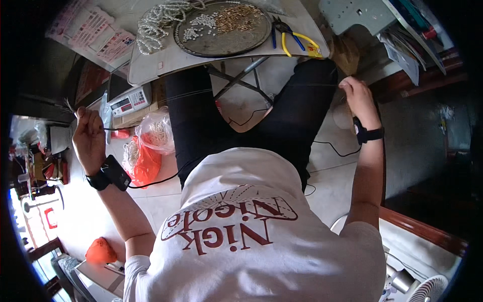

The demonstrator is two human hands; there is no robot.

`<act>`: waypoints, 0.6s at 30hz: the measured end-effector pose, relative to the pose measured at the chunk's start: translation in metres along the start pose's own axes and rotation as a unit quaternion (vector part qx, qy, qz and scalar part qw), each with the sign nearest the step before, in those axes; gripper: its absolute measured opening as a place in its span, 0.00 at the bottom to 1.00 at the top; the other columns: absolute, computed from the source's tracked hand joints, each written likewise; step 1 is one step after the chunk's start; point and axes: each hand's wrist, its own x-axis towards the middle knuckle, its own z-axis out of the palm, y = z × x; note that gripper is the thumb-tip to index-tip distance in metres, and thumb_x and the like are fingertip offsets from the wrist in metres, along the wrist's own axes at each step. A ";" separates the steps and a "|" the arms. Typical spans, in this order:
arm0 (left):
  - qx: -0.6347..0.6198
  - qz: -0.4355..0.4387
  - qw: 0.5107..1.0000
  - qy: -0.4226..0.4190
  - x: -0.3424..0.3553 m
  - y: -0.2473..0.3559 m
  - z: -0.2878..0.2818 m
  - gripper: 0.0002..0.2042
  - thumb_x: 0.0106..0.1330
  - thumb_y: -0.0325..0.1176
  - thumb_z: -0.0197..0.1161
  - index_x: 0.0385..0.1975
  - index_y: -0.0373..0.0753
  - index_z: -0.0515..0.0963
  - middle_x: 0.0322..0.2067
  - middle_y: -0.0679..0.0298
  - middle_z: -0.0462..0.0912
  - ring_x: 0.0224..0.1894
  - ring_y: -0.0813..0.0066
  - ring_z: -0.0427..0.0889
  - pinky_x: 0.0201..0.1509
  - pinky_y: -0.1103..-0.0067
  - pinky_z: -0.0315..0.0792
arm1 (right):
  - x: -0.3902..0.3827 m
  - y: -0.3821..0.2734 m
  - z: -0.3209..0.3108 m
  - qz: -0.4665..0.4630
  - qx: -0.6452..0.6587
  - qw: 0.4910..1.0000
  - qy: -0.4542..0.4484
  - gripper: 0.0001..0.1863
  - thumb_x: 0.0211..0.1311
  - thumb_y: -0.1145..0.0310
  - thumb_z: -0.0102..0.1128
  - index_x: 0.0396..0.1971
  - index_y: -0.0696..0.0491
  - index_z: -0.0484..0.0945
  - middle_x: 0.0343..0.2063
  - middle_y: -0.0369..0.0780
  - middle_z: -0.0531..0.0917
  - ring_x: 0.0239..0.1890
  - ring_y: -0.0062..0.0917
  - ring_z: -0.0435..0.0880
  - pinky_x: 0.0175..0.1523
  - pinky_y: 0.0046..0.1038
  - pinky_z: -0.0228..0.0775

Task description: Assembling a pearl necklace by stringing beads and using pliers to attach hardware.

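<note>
Out to the left, my left hand [89, 136] is closed, with pale wispy thread ends [69, 104] sticking out past its fingertips. My right hand [357, 100] pinches at the far right, beside my right knee. A fine thread [312, 85] runs from its fingertips across my thighs toward the left hand; parts of it are too faint to follow. On the table ahead, a round metal tray [221, 50] carries white beads [198, 25] and small gold-coloured pieces [239, 19]. Strings of pearl-like beads [153, 30] lie left of the tray. Pliers with yellow and blue handles [288, 36] lie to its right.
The white table [146, 70] has its front edge over my knees. Below its left side are a digital scale [131, 102] and plastic bags of beads [157, 132]. A black cable [156, 182] runs from my left wrist device. A fan [427, 289] stands at lower right.
</note>
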 end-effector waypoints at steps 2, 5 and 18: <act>-0.037 -0.011 0.999 -0.020 -0.005 -0.010 0.002 0.01 0.66 0.19 0.47 0.33 0.32 0.66 0.22 0.66 0.58 0.20 0.81 0.51 0.23 0.83 0.50 | -0.007 0.080 -0.012 0.062 -0.065 0.995 0.046 0.09 0.61 0.70 0.48 0.35 0.54 0.78 0.37 0.47 0.81 0.43 0.44 0.78 0.46 0.37 0.69; -0.036 -0.020 0.999 -0.007 -0.005 -0.031 0.015 0.01 0.66 0.19 0.47 0.34 0.32 0.66 0.22 0.66 0.58 0.20 0.80 0.52 0.23 0.84 0.51 | -0.052 0.186 -0.064 0.213 -0.097 0.964 0.122 0.13 0.62 0.66 0.46 0.41 0.52 0.78 0.43 0.48 0.79 0.49 0.44 0.75 0.50 0.38 0.66; 0.069 -0.056 0.993 -0.083 -0.024 -0.150 0.195 0.09 0.72 0.34 0.45 0.34 0.38 0.71 0.19 0.75 0.59 0.18 0.86 0.54 0.22 0.87 0.52 | -0.016 -0.190 -0.018 -0.195 0.519 0.832 -0.024 0.21 0.65 0.65 0.54 0.54 0.58 0.68 0.51 0.45 0.75 0.56 0.26 0.72 0.60 0.26 0.60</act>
